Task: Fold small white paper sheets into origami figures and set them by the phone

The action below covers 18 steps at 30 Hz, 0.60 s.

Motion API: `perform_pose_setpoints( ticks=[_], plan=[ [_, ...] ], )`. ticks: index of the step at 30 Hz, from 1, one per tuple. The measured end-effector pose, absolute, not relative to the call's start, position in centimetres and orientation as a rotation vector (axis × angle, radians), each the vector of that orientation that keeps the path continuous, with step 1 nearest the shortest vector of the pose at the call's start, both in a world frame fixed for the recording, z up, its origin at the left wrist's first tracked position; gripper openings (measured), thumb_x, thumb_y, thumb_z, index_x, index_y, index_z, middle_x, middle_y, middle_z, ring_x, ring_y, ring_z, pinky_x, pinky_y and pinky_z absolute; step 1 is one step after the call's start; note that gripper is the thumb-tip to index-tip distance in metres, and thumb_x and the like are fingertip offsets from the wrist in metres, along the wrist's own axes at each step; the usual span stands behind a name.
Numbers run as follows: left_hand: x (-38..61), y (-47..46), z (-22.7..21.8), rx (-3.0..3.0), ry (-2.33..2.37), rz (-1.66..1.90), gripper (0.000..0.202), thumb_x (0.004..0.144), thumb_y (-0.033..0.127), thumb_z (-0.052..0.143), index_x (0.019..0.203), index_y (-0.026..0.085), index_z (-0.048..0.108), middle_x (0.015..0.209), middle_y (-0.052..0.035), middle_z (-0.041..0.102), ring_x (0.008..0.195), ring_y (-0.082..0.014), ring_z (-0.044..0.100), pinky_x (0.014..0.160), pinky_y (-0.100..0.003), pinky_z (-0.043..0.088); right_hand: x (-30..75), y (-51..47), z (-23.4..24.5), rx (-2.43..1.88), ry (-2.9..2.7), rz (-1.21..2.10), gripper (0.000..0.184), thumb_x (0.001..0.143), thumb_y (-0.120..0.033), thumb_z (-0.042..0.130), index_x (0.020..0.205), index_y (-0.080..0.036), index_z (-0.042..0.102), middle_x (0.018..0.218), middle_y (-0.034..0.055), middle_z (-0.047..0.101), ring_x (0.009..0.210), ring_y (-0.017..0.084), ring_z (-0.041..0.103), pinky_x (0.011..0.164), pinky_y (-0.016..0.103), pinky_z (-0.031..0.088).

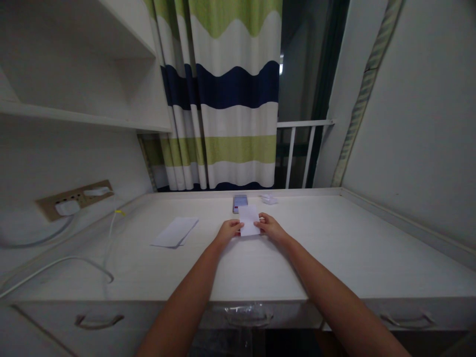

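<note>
A small white sheet of paper (249, 221) is held upright-tilted between my two hands, above the middle of the desk. My left hand (229, 231) pinches its left edge, thumb on the near face. On the opposite edge my right hand (271, 227) grips the paper the same way, its fingers partly behind the sheet. Just behind the paper lies a phone (240, 200) with a lit screen, its lower right part covered by the sheet. A crumpled whitish piece (269, 199), perhaps paper or plastic, rests to the right of the phone.
Several flat white sheets (174, 232) lie on the white desk (282, 277) at left. A white cable (74, 259) runs over the desk's left side, near a wall socket panel (78, 198). A striped curtain (238, 94) hangs behind; a shelf (85, 118) juts out upper left.
</note>
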<state>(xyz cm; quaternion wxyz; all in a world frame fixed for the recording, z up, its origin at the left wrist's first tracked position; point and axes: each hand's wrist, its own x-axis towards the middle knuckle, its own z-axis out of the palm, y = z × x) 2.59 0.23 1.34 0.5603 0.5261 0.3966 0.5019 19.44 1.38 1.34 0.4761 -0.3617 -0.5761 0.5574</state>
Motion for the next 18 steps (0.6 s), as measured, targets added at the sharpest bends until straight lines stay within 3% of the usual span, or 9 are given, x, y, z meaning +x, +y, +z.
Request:
perform_pose_setpoints(
  ticks=[6,18],
  plan=[
    [2.33,0.75,0.9,1.274,0.992,1.229,0.027,0.05,0.034,0.069,0.062,0.011,0.061,0.062,-0.0034,0.06,0.058,-0.0127,0.054,0.056,-0.025,0.042,19.29,1.16,1.62,-0.899,-1.391,1.389,0.032,0.05,-0.031,0.069,0.072,-0.017,0.051,0.059,-0.0023,0.058,0.055,0.012,0.055,0.053,0.024,0.044],
    [2.39,0.69,0.97,1.309,0.995,1.187,0.026,0.053,0.032,0.068,0.066,0.01,0.064,0.064,-0.0048,0.061,0.06,-0.0137,0.054,0.055,-0.025,0.042,19.64,1.81,1.2,-0.901,-1.412,1.308,0.031,0.048,-0.036,0.07,0.066,-0.013,0.057,0.052,-0.0027,0.055,0.047,0.009,0.051,0.05,0.023,0.042]
  ],
)
